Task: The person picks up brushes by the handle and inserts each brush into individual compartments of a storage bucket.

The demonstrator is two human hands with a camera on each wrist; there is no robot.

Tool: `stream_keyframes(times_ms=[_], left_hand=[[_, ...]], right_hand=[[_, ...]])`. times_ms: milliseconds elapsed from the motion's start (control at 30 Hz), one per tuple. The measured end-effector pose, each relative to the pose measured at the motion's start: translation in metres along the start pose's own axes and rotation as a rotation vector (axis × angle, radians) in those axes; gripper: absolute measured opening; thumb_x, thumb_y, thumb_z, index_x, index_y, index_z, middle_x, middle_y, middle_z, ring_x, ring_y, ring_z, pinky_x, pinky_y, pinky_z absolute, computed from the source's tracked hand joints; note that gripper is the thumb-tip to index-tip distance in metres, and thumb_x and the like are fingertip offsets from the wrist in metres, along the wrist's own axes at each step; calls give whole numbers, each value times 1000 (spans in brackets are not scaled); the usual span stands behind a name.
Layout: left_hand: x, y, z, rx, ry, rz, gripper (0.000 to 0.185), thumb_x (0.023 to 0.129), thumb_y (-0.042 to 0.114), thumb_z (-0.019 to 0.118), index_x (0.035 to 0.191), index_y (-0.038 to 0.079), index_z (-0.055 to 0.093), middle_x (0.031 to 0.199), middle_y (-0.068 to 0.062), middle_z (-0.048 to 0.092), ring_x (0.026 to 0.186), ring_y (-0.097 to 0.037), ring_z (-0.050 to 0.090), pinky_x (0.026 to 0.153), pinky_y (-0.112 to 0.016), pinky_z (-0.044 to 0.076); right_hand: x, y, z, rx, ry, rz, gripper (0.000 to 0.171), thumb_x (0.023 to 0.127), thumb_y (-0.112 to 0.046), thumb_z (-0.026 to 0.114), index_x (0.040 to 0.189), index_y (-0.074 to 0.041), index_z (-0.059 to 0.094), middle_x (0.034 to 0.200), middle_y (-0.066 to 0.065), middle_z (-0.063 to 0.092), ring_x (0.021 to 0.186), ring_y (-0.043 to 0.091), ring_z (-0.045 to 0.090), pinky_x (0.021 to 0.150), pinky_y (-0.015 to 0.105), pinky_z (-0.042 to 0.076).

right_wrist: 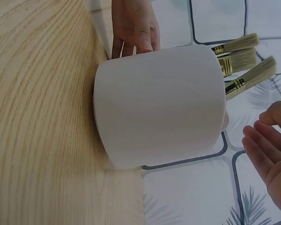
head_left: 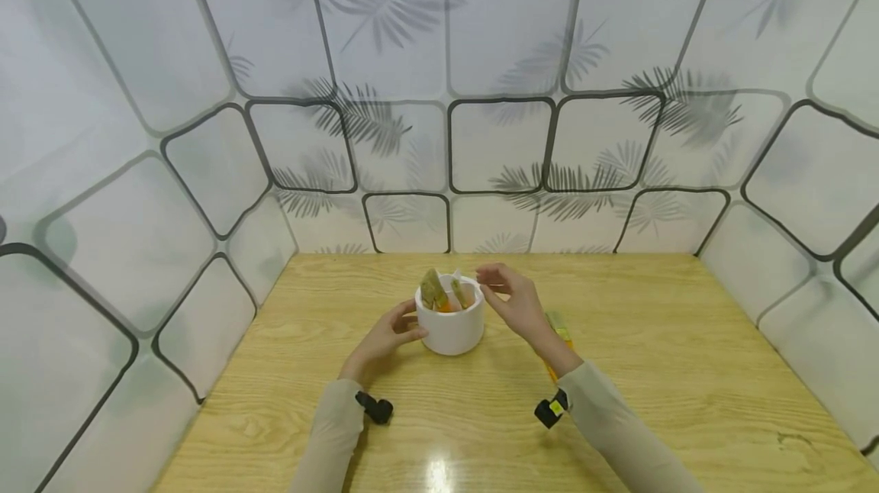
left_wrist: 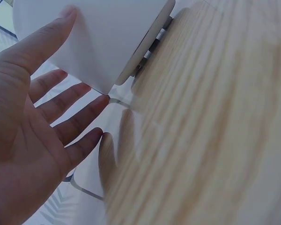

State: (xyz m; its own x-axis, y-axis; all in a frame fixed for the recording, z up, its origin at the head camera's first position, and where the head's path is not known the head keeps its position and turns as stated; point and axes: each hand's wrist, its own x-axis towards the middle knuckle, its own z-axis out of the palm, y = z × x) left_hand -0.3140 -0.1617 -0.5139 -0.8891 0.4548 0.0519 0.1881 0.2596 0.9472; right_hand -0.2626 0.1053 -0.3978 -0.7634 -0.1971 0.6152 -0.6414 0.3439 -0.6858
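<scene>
A white cylindrical cup (head_left: 451,329) stands on the wooden table (head_left: 652,340) with several bristle brushes (head_left: 439,291) upright in it. My left hand (head_left: 404,325) rests against the cup's left side with its fingers straight; in the left wrist view the thumb (left_wrist: 61,21) touches the cup (left_wrist: 103,37). My right hand (head_left: 491,284) hovers by the cup's right rim, fingers relaxed and holding nothing. In the right wrist view the cup (right_wrist: 159,103) fills the middle, the brushes (right_wrist: 239,61) stick out of its top, and my right fingers (right_wrist: 267,150) stay apart from it.
A yellow-handled object (head_left: 559,327), perhaps another brush, lies on the table partly hidden behind my right wrist. Patterned walls (head_left: 481,134) close the table in at the back and on both sides.
</scene>
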Motion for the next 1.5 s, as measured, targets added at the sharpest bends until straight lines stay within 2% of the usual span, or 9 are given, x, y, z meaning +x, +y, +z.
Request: stream_keyframes(times_ms=[300, 500, 600, 733, 867, 1000, 1167, 1333, 1500], left_hand=[[0, 1, -1, -8, 11, -7, 71, 83, 29, 71, 143, 19, 35, 144, -9, 39, 127, -32, 43, 103, -47, 40], [0, -1, 0, 34, 30, 64, 68, 83, 32, 69, 142, 16, 38, 141, -14, 41, 123, -35, 47, 98, -48, 44], [0, -3, 0, 59, 43, 86, 66, 84, 32, 69, 141, 17, 40, 140, -14, 43, 120, -35, 49, 96, -46, 46], [-1, -1, -1, 5, 30, 58, 66, 83, 29, 70, 141, 16, 39, 141, -14, 42, 122, -34, 48, 97, -44, 46], [0, 2, -2, -61, 19, 49, 64, 84, 19, 69, 140, 10, 39, 140, -17, 41, 122, -36, 47, 98, -43, 45], [-1, 4, -2, -84, 34, 66, 60, 85, 13, 67, 138, 7, 41, 139, -19, 42, 121, -38, 48, 98, -41, 46], [-1, 3, -2, -70, 47, 84, 59, 85, 16, 68, 137, 6, 43, 138, -18, 44, 121, -35, 49, 97, -40, 46], [-2, 3, -2, -35, 57, 92, 58, 85, 16, 68, 136, 5, 44, 137, -19, 45, 119, -35, 51, 96, -40, 47], [-2, 4, -2, -13, 59, 69, 57, 85, 14, 67, 137, 7, 44, 138, -17, 45, 120, -35, 50, 97, -43, 46]], right_hand=[[-1, 4, -2, -15, 2, 8, 24, 83, 9, 62, 108, 8, 59, 97, 25, 65, 90, 37, 64, 74, 42, 56], [-2, 9, -4, 2, 7, -5, 25, 83, 10, 61, 108, 9, 59, 97, 25, 65, 89, 38, 64, 74, 45, 56], [-3, 22, -2, 11, 14, -10, 25, 83, 9, 62, 108, 7, 60, 96, 23, 66, 89, 35, 64, 73, 44, 56], [-4, 40, -2, 6, 13, 25, 26, 85, 2, 63, 111, 0, 61, 98, 17, 67, 90, 28, 65, 75, 35, 57], [-5, 47, -4, 3, 7, 50, 26, 87, -3, 63, 112, -3, 61, 99, 13, 67, 91, 23, 65, 75, 30, 57], [-6, 49, -6, -15, 1, 46, 25, 88, -5, 63, 113, -3, 61, 99, 13, 67, 90, 23, 65, 75, 31, 57], [-6, 49, -7, -33, 5, 53, 24, 88, -6, 62, 112, -4, 62, 99, 11, 67, 91, 22, 65, 75, 31, 57], [-8, 50, -7, -49, 14, 67, 24, 87, -4, 63, 111, -6, 62, 100, 13, 67, 90, 24, 65, 74, 37, 57], [-9, 33, -10, -63, 18, 63, 25, 86, 3, 62, 110, 0, 62, 99, 18, 66, 90, 30, 65, 73, 43, 56]])
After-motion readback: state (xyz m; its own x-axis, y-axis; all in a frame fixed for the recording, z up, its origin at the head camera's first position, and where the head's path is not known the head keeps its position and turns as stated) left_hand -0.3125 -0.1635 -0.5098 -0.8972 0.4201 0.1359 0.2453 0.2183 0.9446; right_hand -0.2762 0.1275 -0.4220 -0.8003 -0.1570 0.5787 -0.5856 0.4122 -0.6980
